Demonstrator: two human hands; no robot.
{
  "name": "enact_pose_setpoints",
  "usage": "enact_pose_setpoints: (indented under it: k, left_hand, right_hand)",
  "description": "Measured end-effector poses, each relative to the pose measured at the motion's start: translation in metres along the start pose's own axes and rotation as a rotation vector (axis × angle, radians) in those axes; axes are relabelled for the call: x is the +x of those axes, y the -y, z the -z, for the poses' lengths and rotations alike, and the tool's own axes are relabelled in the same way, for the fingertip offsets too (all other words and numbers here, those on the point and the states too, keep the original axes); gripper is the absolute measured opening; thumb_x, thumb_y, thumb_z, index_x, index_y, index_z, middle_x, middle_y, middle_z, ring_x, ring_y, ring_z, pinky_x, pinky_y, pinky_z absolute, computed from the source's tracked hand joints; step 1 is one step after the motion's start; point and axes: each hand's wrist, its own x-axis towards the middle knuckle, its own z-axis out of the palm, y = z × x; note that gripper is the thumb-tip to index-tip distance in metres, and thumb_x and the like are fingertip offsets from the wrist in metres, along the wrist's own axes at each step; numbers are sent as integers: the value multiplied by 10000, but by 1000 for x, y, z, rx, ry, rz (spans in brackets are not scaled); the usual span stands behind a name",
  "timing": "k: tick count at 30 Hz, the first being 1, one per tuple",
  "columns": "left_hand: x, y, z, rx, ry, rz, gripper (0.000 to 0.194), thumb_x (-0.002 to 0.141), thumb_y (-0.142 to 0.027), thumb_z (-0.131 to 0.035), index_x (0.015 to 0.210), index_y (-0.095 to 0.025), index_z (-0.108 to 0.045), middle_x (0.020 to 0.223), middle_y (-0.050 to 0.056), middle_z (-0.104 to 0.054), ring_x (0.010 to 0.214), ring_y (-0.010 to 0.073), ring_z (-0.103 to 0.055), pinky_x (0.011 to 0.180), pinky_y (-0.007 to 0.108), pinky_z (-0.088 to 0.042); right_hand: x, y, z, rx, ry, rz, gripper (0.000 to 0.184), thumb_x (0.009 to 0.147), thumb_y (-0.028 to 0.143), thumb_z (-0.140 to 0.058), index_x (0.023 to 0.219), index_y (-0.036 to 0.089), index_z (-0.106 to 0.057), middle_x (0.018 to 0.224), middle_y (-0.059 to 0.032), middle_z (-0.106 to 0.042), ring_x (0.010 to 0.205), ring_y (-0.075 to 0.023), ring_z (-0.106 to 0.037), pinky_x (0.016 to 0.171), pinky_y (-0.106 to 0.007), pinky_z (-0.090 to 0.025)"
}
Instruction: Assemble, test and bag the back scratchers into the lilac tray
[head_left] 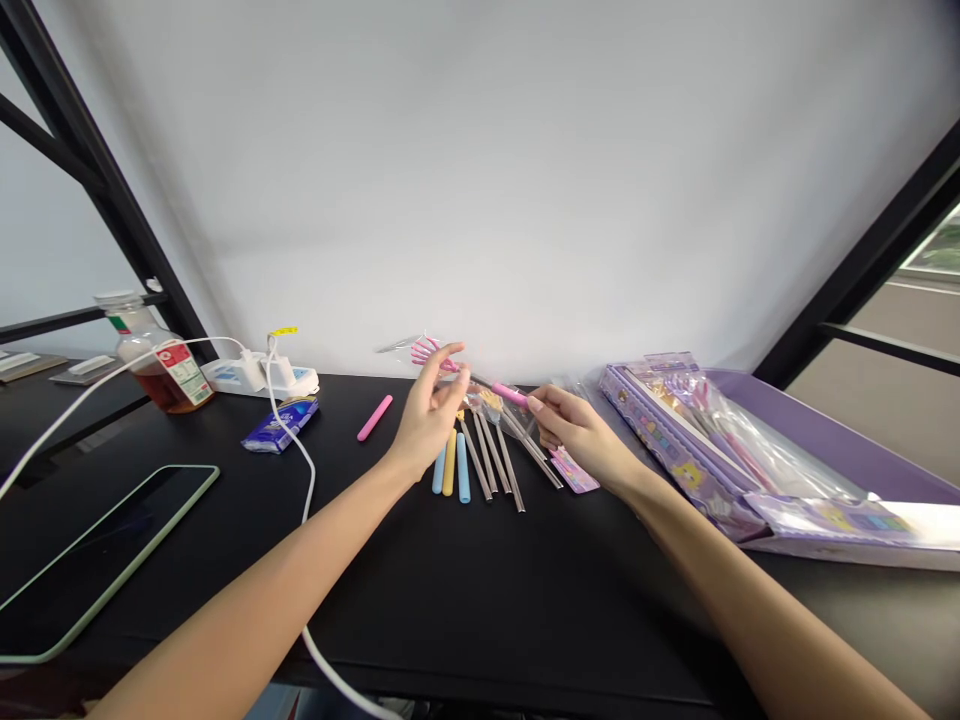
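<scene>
Black desk, purple tray at far right. Left of tray, row of metal utensils with colored handles. Right hand pinches pink-handled utensil, raised over row. Left hand open, fingers spread, gripping nothing, just beside utensil's far end. Pink stick lying farther left of tray.

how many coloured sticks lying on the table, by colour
pink stick: 1
yellow stick: 1
blue sticks: 2
total: 4
not counted: the held pink stick in the right hand
</scene>
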Motion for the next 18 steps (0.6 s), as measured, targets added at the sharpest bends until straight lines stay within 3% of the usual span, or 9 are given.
enact_pose_setpoints:
  k: [3,9,14,18]
  left_hand:
    - [3,1,1,18,-66,-57,343,915,-410,-644,1222,-260,-611,1105,50,-659,892,178,-718,854,345,-620]
    - [-4,3,-4,87,120,-2,300,883,-397,-686,1120,-213,-691,1012,52,-716,873,197,-728,860,365,-632]
    - [2,3,2,7,58,50,340,851,-359,-714,1149,-201,-677,873,36,-691,811,189,-727,813,358,-646]
    - [8,-5,11,-7,19,99,321,833,-322,-712,1127,-201,-664,747,-10,-605,692,149,-683,716,334,-654]
  right_hand:
    - [-1,-4,-9,-105,-1,20,388,973,608,-437,895,228,-456,714,40,-456,632,-124,-437,579,-276,-398]
    - [0,-17,-30,0,-43,64,317,974,570,-462,1013,260,-409,1018,-26,-546,889,-172,-582,729,-329,-518]
    - [0,-3,-14,134,49,56,411,900,502,-622,1203,237,-537,1064,-66,-660,950,-212,-664,840,-398,-558]
    - [-3,10,0,147,167,67,402,803,452,-765,1092,189,-674,1008,-92,-749,961,-264,-729,961,-467,-550]
